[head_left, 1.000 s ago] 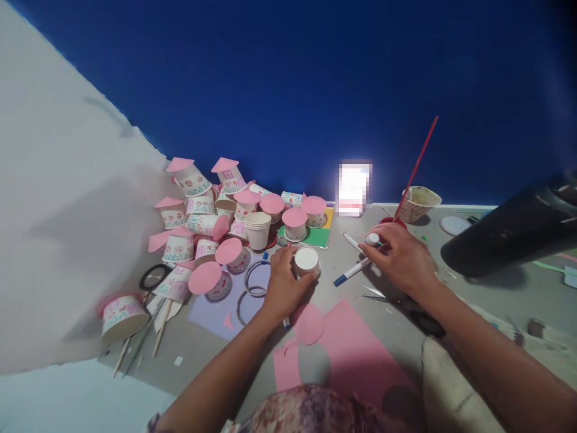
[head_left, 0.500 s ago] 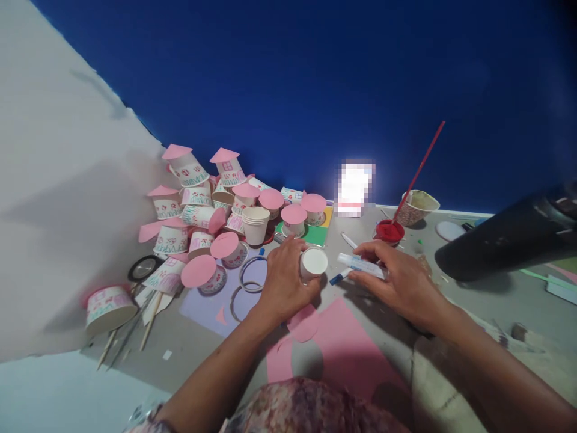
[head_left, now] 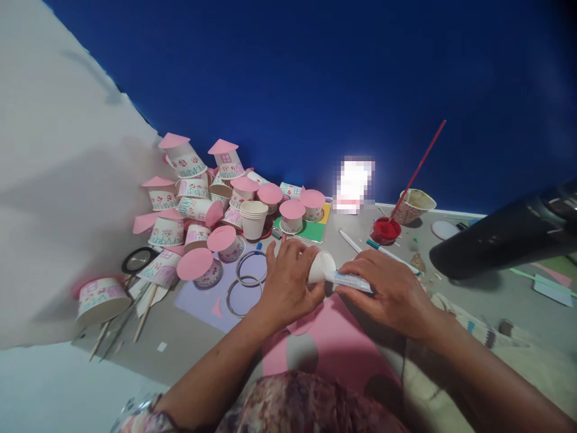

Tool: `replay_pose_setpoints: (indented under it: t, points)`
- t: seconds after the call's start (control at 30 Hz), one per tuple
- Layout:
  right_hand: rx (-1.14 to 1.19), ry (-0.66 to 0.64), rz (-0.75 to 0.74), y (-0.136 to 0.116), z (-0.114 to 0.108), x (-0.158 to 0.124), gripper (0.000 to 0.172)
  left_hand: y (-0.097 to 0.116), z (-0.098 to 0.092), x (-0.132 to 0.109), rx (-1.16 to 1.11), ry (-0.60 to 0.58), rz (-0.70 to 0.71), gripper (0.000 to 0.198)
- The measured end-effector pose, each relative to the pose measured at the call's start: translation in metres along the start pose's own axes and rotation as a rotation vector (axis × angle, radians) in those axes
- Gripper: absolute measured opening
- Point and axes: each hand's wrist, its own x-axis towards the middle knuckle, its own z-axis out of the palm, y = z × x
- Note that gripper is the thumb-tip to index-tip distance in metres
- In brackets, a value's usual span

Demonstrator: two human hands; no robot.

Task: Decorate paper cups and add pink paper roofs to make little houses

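A small white paper cup [head_left: 321, 266] is gripped in my left hand [head_left: 293, 276], its round end tilted toward the right. My right hand [head_left: 387, 287] closes around a white tube with blue print [head_left: 352, 281], which looks like a glue stick. The tube's tip meets the edge of the cup's round end. Beneath my hands lie pink paper [head_left: 342, 337] with a round hole cut out and a pink disc [head_left: 301, 325], partly hidden by my left hand. Two grey rings [head_left: 243, 296] rest on lilac paper [head_left: 193, 300] left of my left hand.
Decorated cups with pink cone tops [head_left: 166, 231] are piled at the left. Beyond my left hand stands a stack of plain cups [head_left: 253, 221]. Pens [head_left: 396, 257], a red paint pot [head_left: 386, 231] with a stick, a patterned cup [head_left: 415, 207] and a dark cylinder [head_left: 487, 240] occupy the right.
My right hand has moved left, bringing the tube against the cup. The cup has tilted toward it. A teal-capped pen beyond my right hand now shows.
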Motion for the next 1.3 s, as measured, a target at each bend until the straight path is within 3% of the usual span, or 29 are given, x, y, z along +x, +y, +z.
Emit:
replay_pose_setpoints:
  t: [0.3, 0.47, 0.6, 0.7, 0.9, 1.1, 1.3]
  points:
    - [-0.007, 0.024, 0.047, -0.004, -0.003, 0.002, 0.016, 0.006, 0.004, -0.007, 0.042, 0.011, 0.134, 0.051]
    - [0.028, 0.068, 0.272, 0.001, -0.007, 0.005, 0.017, 0.009, 0.004, -0.010, -0.002, 0.072, 0.174, 0.053]
    - [0.183, -0.020, 0.492, 0.006, -0.016, 0.010, 0.016, 0.009, 0.003, -0.009, -0.054, 0.172, 0.155, 0.048]
    - [0.256, -0.064, 0.542, 0.006, -0.021, 0.012, 0.017, 0.009, 0.002, -0.008, -0.095, 0.230, 0.120, 0.045]
    - [0.234, -0.077, 0.412, -0.003, -0.018, 0.010, 0.011, 0.006, 0.001, -0.006, -0.073, 0.252, 0.038, 0.044]
    - [0.216, -0.012, 0.230, -0.013, -0.007, 0.004, 0.006, 0.008, 0.004, -0.011, -0.028, 0.141, 0.093, 0.042]
    - [0.243, 0.084, 0.152, -0.014, -0.007, 0.005, 0.007, 0.013, 0.004, -0.011, -0.052, 0.065, 0.137, 0.043]
